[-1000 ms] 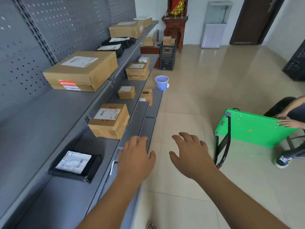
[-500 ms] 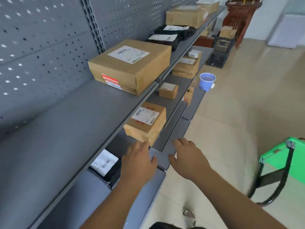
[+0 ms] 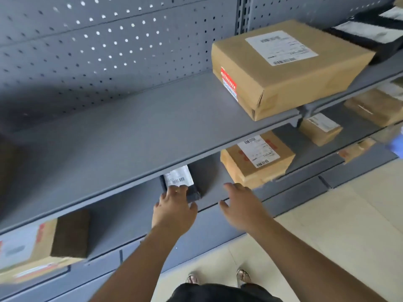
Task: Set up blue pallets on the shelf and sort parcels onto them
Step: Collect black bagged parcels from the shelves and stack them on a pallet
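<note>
A flat black parcel (image 3: 194,192) with a white label lies on the lower grey shelf (image 3: 135,214), mostly hidden under the upper shelf (image 3: 130,136). My left hand (image 3: 174,209) rests its fingertips on that parcel's near end, fingers spread. My right hand (image 3: 239,205) hovers open just right of it, over the lower shelf's front edge, holding nothing. A brown cardboard box (image 3: 257,159) with a label sits on the lower shelf right of my hands. A large cardboard box (image 3: 287,68) stands on the upper shelf. No blue pallet is in view.
Another cardboard box (image 3: 43,247) sits on the lower shelf at the far left. Smaller boxes (image 3: 319,128) and black parcels (image 3: 370,33) lie further right. A perforated grey back panel (image 3: 109,40) rises behind. Tiled floor (image 3: 327,236) and my feet are below.
My view has turned left toward the shelving and come closer. Both hands have moved forward; my left hand now touches the black parcel.
</note>
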A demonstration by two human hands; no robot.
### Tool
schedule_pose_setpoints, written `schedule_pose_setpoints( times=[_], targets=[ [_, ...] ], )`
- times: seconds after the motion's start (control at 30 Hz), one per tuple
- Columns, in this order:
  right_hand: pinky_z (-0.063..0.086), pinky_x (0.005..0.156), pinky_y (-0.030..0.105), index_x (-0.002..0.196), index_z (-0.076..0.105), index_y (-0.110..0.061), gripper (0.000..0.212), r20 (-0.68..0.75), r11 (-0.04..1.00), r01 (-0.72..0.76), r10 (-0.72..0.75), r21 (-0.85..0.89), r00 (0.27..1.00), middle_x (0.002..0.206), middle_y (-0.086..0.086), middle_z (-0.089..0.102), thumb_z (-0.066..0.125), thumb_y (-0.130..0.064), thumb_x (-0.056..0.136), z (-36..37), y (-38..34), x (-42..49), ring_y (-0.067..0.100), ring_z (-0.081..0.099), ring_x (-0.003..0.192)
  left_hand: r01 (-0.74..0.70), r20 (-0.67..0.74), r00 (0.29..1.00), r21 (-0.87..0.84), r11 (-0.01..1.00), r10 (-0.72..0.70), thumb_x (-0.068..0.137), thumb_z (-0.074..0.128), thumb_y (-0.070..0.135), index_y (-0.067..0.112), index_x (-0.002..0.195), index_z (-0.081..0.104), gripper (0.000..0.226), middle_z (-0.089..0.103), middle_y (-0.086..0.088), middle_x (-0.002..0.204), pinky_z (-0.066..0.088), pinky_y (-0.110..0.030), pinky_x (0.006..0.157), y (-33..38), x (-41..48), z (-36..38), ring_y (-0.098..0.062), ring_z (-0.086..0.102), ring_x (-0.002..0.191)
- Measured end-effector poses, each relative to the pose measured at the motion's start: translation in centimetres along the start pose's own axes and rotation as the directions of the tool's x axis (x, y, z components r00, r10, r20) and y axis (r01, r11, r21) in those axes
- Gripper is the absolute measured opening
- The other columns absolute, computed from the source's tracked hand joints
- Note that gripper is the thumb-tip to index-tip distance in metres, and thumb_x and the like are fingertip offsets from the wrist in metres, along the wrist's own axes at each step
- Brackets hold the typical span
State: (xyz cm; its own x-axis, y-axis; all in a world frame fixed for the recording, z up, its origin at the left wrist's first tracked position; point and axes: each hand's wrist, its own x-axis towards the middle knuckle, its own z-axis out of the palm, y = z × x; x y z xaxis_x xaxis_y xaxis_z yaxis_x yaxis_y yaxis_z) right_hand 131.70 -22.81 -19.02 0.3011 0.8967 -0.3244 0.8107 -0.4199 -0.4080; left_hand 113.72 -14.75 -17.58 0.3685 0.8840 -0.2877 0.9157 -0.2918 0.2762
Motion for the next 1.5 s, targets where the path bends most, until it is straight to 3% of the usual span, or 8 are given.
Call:
schedule_pose_setpoints(
  times=[0.23, 0.43, 0.63, 0.8, 0.97, 1.13, 1.3, 1.5],
  targets=[
    [0.047, 0.101, 0.045, 0.144, 0.045, -0.01, 0.05, 0.047, 0.993, 0.085, -0.089, 0.076, 0.995, 0.137, 0.015, 0.056, 0.05, -0.037, 0.103, 2.9, -2.3, 3.4, 0.035, 0.053, 0.126, 0.154, -0.033, 0.986, -0.175, 0.972, -0.162, 0.097, 0.052, 0.043, 0.03, 0.149, 0.038, 0.055, 0.047, -0.003, 0.145, 0.047, -0.048, 0.102, -3.6, 0.8, 2.3, -0.031, 0.049, 0.129],
    [0.048, 0.097, 0.044, 0.145, 0.045, -0.008, 0.054, -0.009, 0.972, 0.006, -0.004, 0.235, 1.0, 0.135, 0.019, 0.059, 0.051, -0.039, 0.102, 6.5, -3.9, 7.4, 0.039, 0.054, 0.125, 0.241, -0.061, 0.954, -0.429, 0.871, -0.294, 0.101, 0.05, 0.045, 0.023, 0.155, 0.032, 0.062, 0.043, -0.009, 0.153, 0.046, -0.047, 0.104, -6.7, 3.1, 6.0, -0.033, 0.052, 0.132],
    [0.044, 0.092, 0.042, 0.139, 0.046, -0.006, 0.05, -0.055, 0.97, 0.014, 0.0, 0.241, 0.998, 0.136, 0.018, 0.057, 0.047, -0.041, 0.103, 9.3, -4.2, 10.8, 0.039, 0.054, 0.122, 0.24, -0.086, 0.945, -0.471, 0.849, -0.315, 0.103, 0.043, 0.05, 0.017, 0.156, 0.032, 0.064, 0.044, -0.009, 0.153, 0.044, -0.041, 0.1, -8.1, 6.0, 8.6, -0.031, 0.05, 0.134],
    [0.037, 0.069, 0.035, 0.118, 0.053, -0.011, 0.04, -0.003, 0.938, -0.047, 0.051, 0.343, 0.999, 0.11, 0.011, 0.063, 0.045, -0.046, 0.102, 10.6, -4.1, 12.3, 0.031, 0.055, 0.088, 0.218, -0.062, 0.953, -0.538, 0.815, -0.295, 0.103, 0.043, 0.042, 0.022, 0.12, 0.052, 0.029, 0.06, -0.006, 0.123, 0.041, -0.034, 0.08, -8.0, 8.2, 9.8, -0.025, 0.057, 0.099],
    [0.038, 0.061, 0.035, 0.097, 0.042, -0.011, 0.031, 0.04, 0.923, -0.086, 0.077, 0.376, 0.996, 0.083, -0.001, 0.055, 0.042, -0.042, 0.101, 11.2, -3.6, 13.1, 0.024, 0.056, 0.077, 0.212, -0.06, 0.955, -0.55, 0.808, -0.291, 0.103, 0.043, 0.042, 0.021, 0.116, 0.052, 0.026, 0.061, -0.004, 0.115, 0.043, -0.036, 0.079, -8.0, 9.2, 10.7, -0.026, 0.059, 0.098],
    [0.035, 0.054, 0.031, 0.088, 0.051, -0.014, 0.027, 0.058, 0.878, -0.087, 0.068, 0.471, 0.996, 0.074, 0.001, 0.055, 0.047, -0.039, 0.098, 11.2, -3.7, 13.3, 0.02, 0.049, 0.062, 0.199, -0.053, 0.952, -0.643, 0.74, -0.302, 0.102, 0.044, 0.039, 0.026, 0.118, 0.053, 0.023, 0.063, -0.004, 0.117, 0.047, -0.036, 0.079, -7.8, 9.4, 10.7, -0.026, 0.064, 0.099],
    [0.034, 0.053, 0.03, 0.095, 0.049, -0.015, 0.026, 0.087, 0.812, -0.132, 0.1, 0.568, 0.991, 0.08, 0.0, 0.053, 0.052, -0.041, 0.096, 10.9, -3.9, 12.3, 0.017, 0.047, 0.063, 0.217, -0.019, 0.942, -0.728, 0.65, -0.335, 0.101, 0.046, 0.04, 0.029, 0.128, 0.055, 0.03, 0.062, -0.001, 0.122, 0.047, -0.034, 0.078, -7.6, 8.0, 9.9, -0.02, 0.062, 0.099],
    [0.051, 0.073, 0.039, 0.096, 0.062, -0.019, 0.022, 0.147, 0.677, -0.189, 0.119, 0.712, 0.982, 0.093, 0.008, 0.067, 0.056, -0.04, 0.094, 9.3, -4.7, 10.0, 0.023, 0.058, 0.078, 0.233, 0.019, 0.934, -0.789, 0.568, -0.356, 0.1, 0.051, 0.042, 0.034, 0.119, 0.055, 0.022, 0.065, 0.007, 0.107, 0.043, -0.015, 0.043, -7.2, 5.0, 7.5, -0.013, 0.064, 0.083]
  ],
)
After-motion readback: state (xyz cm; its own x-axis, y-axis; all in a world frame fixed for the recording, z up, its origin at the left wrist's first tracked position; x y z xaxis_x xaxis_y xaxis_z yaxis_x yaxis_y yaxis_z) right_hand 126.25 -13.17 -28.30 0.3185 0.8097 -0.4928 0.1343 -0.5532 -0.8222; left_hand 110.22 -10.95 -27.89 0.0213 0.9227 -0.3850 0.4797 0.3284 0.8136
